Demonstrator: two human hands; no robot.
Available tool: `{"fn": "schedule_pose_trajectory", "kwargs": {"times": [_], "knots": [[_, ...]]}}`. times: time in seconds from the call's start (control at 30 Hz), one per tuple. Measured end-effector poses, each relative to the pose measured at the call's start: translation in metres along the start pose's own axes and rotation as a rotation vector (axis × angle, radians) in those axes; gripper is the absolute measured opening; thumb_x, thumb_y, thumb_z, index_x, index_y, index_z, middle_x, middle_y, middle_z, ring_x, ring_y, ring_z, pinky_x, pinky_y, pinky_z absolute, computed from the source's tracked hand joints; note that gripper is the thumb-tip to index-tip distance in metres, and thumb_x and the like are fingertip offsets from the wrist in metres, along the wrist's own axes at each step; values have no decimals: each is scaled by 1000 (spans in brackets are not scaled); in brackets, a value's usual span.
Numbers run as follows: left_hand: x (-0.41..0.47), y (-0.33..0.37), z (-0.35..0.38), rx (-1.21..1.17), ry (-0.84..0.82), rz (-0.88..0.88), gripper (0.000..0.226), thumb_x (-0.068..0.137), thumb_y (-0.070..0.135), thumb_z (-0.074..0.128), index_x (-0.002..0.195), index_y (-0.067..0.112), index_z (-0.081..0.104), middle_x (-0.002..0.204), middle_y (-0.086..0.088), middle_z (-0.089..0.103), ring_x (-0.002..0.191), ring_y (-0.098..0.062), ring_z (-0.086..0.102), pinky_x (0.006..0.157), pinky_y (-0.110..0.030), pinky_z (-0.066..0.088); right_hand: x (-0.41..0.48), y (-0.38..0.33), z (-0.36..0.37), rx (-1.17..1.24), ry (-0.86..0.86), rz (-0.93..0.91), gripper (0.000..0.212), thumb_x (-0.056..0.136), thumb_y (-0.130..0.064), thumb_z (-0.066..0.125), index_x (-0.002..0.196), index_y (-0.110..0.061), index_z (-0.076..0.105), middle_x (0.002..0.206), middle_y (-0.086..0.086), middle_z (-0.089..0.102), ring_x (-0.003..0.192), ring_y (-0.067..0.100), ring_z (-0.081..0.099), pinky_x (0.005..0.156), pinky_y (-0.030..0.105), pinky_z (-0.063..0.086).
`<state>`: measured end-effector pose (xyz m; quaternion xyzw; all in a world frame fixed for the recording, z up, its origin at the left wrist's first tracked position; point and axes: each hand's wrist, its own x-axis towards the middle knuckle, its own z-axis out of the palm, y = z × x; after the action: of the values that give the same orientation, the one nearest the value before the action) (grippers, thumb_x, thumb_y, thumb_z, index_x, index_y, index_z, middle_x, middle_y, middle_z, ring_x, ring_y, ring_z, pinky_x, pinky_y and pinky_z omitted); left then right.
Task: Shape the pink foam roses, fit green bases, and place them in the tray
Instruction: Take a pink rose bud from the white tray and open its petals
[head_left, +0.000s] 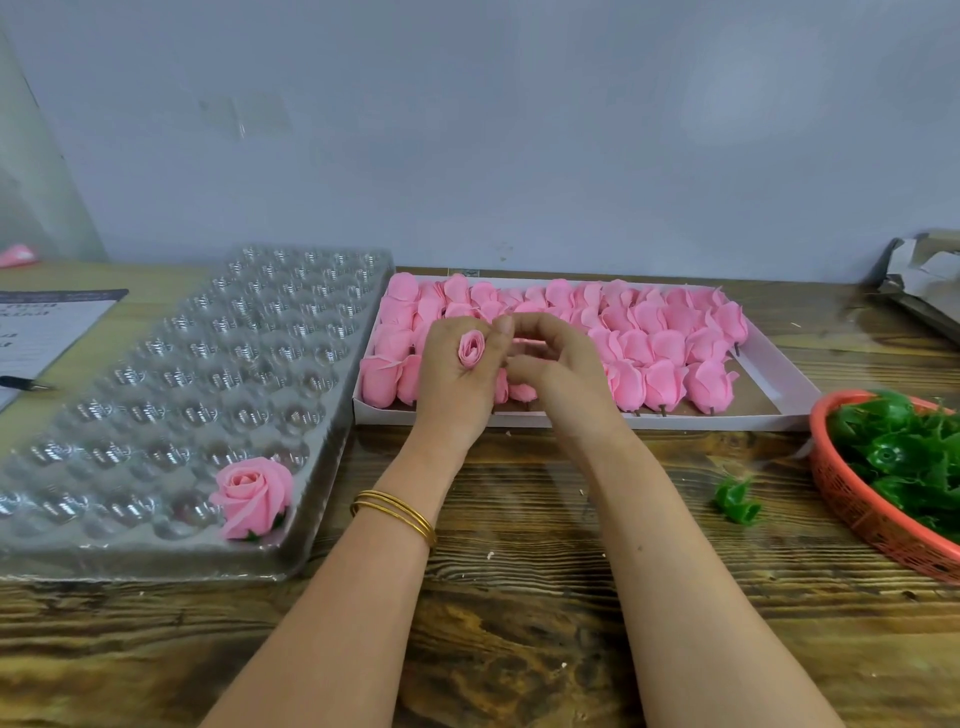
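Note:
My left hand (457, 382) grips a small pink foam rosebud (471, 351), its rolled centre facing up. My right hand (553, 364) hovers just beside it with fingers loosely curled, fingertips near the bud; whether it pinches a petal is blurred. Both hands are over the white cardboard box (582, 420) packed with several unshaped pink roses (660, 338). One finished rose (253, 493) with a green base sits in a near-right cell of the clear plastic tray (171, 395). A loose green base (737, 501) lies on the table.
An orange basket (857, 512) at the right edge holds several green bases (904, 457). Papers and a pen (26, 384) lie at the left. Torn cardboard (924, 280) sits at the back right. The wooden table (519, 623) runs to a grey wall.

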<state>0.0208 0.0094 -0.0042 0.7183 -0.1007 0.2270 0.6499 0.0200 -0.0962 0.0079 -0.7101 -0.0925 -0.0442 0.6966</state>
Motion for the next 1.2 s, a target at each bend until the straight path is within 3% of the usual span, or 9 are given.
{"fn": "schedule_pose_trajectory", "kwargs": {"times": [0.1,0.17,0.3,0.4,0.57,0.93,1.2], "knots": [[-1,-2,2,42,-8,6,31,99,27,56,72,11,57,72,-19,57,70,-21,51,69,-47,48,0,-2,0,82,29,4,33,69,-26,63,101,-19,67,94,-2,69,95,17,65,77,28,50],[-2,-4,2,60,-32,2,32,100,28,54,73,10,57,69,-13,56,67,-18,50,61,-38,45,-1,-3,2,89,29,-1,33,72,-31,65,102,-18,68,97,-1,70,99,18,66,80,27,51],[-2,-4,2,64,-34,26,33,100,24,55,69,34,54,61,17,59,62,2,53,60,-14,43,-1,-1,4,4,30,-34,25,83,-24,73,104,-13,68,102,5,71,104,22,66,81,26,55],[-2,-5,3,58,-42,31,32,100,23,56,72,39,57,65,27,61,69,5,59,65,-15,47,-1,-1,4,-27,24,-46,19,85,-15,73,102,-9,69,98,8,71,101,23,66,75,28,56],[-2,-5,2,31,-44,31,34,99,20,57,71,39,57,65,29,63,69,8,60,64,-10,45,-2,-2,5,-28,28,-62,18,84,-13,74,101,-8,69,93,2,70,94,12,65,66,18,53],[-3,-4,3,51,-62,19,21,98,23,58,82,36,62,69,32,64,74,10,62,66,-7,47,-1,0,5,-63,41,-109,11,84,-15,74,89,-23,69,83,-12,69,82,-5,63,67,17,52],[-2,-8,5,24,-61,-36,11,98,24,59,98,23,70,86,17,69,89,-6,68,76,-19,54,-1,0,6,-107,65,-138,11,85,-17,73,87,-26,68,77,-19,67,83,-8,62,74,23,57]]}}
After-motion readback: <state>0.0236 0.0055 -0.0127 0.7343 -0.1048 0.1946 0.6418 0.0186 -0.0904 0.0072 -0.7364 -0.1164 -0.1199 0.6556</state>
